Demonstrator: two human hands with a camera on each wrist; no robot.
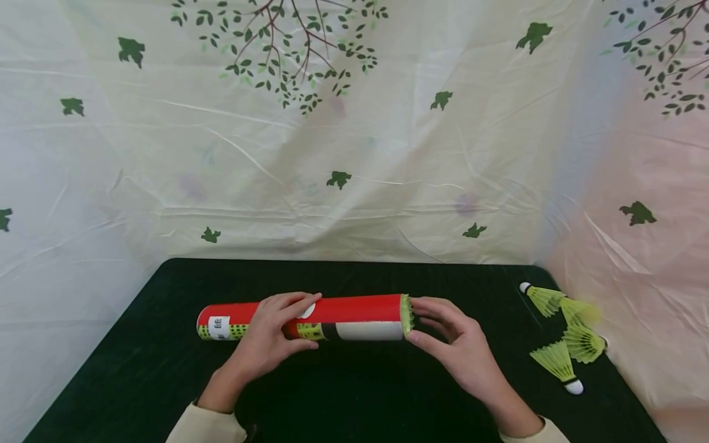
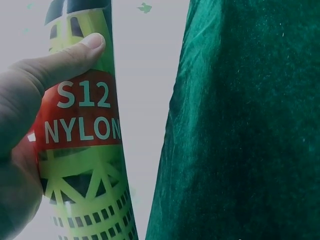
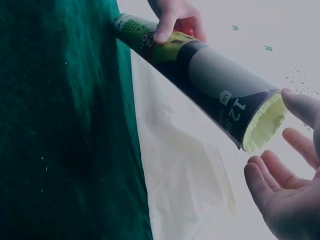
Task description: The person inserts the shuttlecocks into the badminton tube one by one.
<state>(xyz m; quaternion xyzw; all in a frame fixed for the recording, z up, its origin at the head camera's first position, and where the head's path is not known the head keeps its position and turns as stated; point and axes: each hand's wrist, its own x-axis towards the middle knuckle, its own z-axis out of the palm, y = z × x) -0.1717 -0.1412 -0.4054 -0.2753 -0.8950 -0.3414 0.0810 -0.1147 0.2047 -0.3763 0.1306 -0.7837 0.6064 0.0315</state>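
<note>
A long shuttlecock tube (image 1: 354, 311), red with yellow-green and grey-white panels, lies crosswise in front of me. My left hand (image 1: 271, 332) grips it left of its middle. In the left wrist view the thumb (image 2: 82, 55) lies across the tube (image 2: 82, 115), above the print "S12 NYLON". At the tube's right end, my right hand (image 1: 460, 344) has its fingers spread and gently bent. The thumb tip is right at the rim in the right wrist view, the other fingers apart from it. A yellow-green frilled skirt edge (image 3: 265, 125) fills that end.
Several yellow-green shuttlecocks (image 1: 554, 363) with white heads lie at the right side of the dark green table (image 1: 354, 394), one near its edge. A pale curtain (image 1: 354, 141) with leaf prints hangs behind the table and along its sides.
</note>
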